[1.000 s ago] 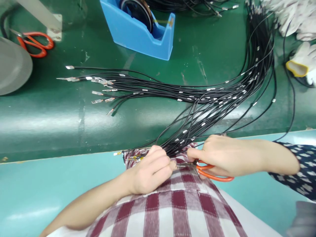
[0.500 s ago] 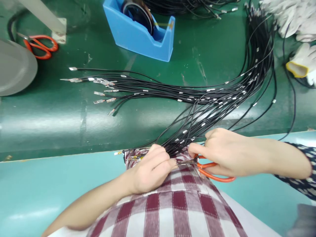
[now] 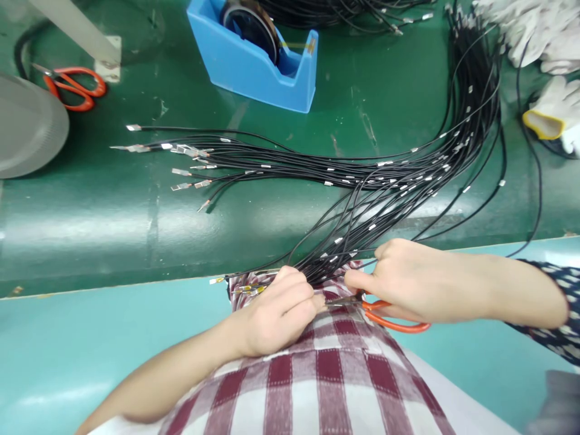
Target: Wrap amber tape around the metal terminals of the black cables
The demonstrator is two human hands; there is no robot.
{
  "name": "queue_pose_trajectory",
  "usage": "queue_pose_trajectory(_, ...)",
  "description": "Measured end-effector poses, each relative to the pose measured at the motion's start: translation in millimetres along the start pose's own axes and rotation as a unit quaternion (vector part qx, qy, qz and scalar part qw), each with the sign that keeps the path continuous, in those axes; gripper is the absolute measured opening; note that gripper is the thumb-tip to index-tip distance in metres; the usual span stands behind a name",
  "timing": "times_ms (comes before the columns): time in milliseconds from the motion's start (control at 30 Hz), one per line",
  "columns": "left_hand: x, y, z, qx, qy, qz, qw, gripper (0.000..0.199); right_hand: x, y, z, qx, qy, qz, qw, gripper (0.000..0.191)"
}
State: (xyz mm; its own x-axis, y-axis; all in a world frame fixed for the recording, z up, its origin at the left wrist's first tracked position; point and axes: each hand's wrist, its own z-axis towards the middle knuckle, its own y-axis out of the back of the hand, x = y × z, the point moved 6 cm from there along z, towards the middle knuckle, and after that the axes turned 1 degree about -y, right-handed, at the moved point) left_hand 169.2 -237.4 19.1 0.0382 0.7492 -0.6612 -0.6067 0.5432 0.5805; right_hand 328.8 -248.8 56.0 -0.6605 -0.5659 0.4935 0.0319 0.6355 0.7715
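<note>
My left hand (image 3: 283, 311) is closed at the table's front edge, over the near ends of the black cables (image 3: 317, 266); some yellow-marked ends poke out to its left. My right hand (image 3: 408, 281) grips the orange-handled scissors (image 3: 394, 324). Their blades point left and reach the fingertips of my left hand, above the checked apron (image 3: 330, 362). Whatever lies between the blade tips and those fingertips is too small to make out. More of the cables stretch leftward across the green table, with metal terminals at their ends.
On the green table (image 3: 90, 241) are a blue tape dispenser (image 3: 263, 72), another pair of orange scissors (image 3: 75, 87), a grey round object (image 3: 31, 127) and a post at left. White gloves (image 3: 544, 36) and more black cables lie at the back.
The scissors have tilted slightly in my right hand, and their handles look closer together. My left hand has barely moved.
</note>
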Motion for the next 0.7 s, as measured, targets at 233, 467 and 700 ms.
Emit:
queue_pose_trajectory(233, 3.2, 6.6, 6.4, -0.054, 0.031, -0.019, 0.998, 0.015, -34.0, 34.5, -5.7, -0.089, -0.120, 0.089, 0.985, 0.011)
queue_pose_trajectory(467, 11.6, 14.8, 9.3, -0.095, 0.076, -0.052, 0.991, 0.028, -129.1, 89.4, -1.7, -0.166, -0.370, -0.287, 0.868, 0.067)
queue_pose_trajectory(700, 13.2, 26.0, 9.9, -0.110, 0.111, -0.054, 0.986, 0.034, -186.7, 111.6, 33.0, -0.148, -0.386, -0.222, 0.883, 0.063)
